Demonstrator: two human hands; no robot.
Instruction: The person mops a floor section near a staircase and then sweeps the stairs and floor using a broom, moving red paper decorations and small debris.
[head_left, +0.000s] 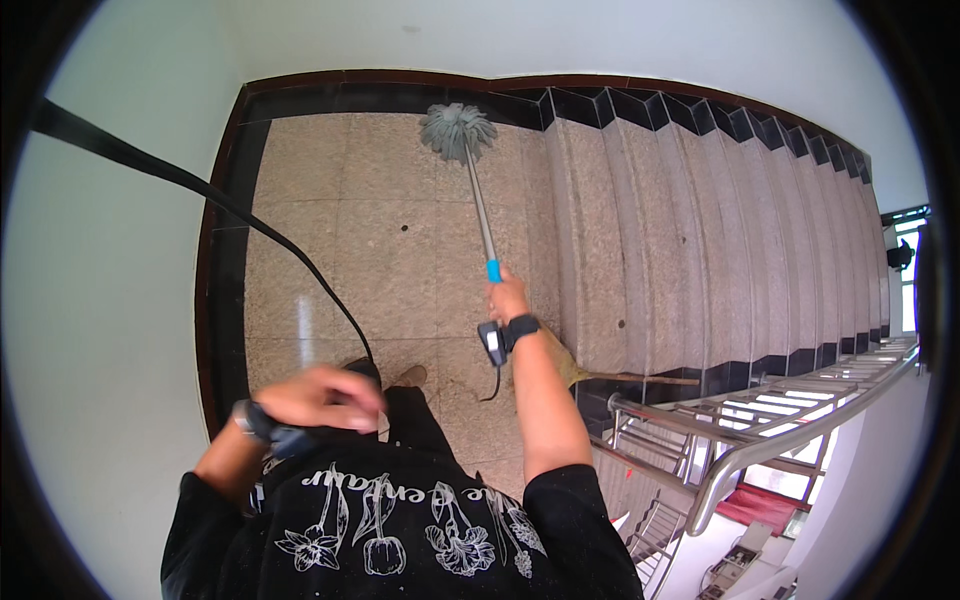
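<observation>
My right hand (509, 296) is closed around the mop handle (481, 210), at its blue grip section. The handle is a metal pole reaching away to a grey mop head (458, 132), which lies on the tiled landing near the black skirting. A wristband with a small device is on my right wrist. My left hand (322, 397) is blurred and hovers before my torso, fingers bent; nothing can be made out in it. Partly behind my right forearm lies a broom (561, 360), its thin wooden stick pointing right over the lowest steps.
Stone steps (652, 247) rise along the right. A stainless steel handrail (720, 480) stands at the lower right. Walls with dark skirting (225, 255) border the landing (375, 262). A black cable (277, 236) runs from the upper left towards my body. My shoe (409, 376) is on the tiles.
</observation>
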